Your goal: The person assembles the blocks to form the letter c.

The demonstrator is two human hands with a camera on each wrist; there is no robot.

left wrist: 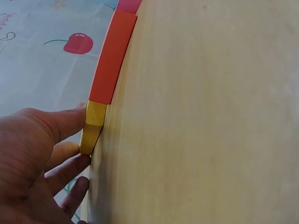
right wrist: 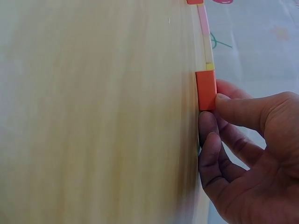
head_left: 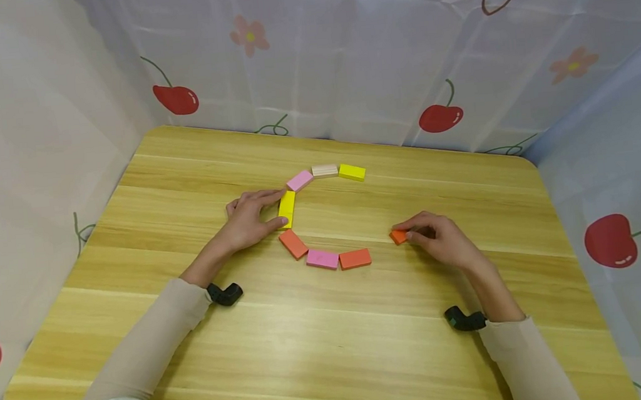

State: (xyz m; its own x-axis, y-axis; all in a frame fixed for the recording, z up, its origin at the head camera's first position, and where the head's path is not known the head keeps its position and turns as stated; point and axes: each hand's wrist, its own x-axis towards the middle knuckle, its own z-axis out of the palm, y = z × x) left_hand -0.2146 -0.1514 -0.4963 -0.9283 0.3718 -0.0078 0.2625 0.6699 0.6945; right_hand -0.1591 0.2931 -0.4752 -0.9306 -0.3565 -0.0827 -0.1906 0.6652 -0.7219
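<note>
The left hand [head_left: 251, 218] rests with straight fingers against the yellow block [head_left: 287, 209] in the curved row, the right hand [head_left: 442, 240] pinches an orange block [head_left: 398, 236] on the table [head_left: 320, 344], and a careless push could probably disturb the neighbouring blocks.
</note>
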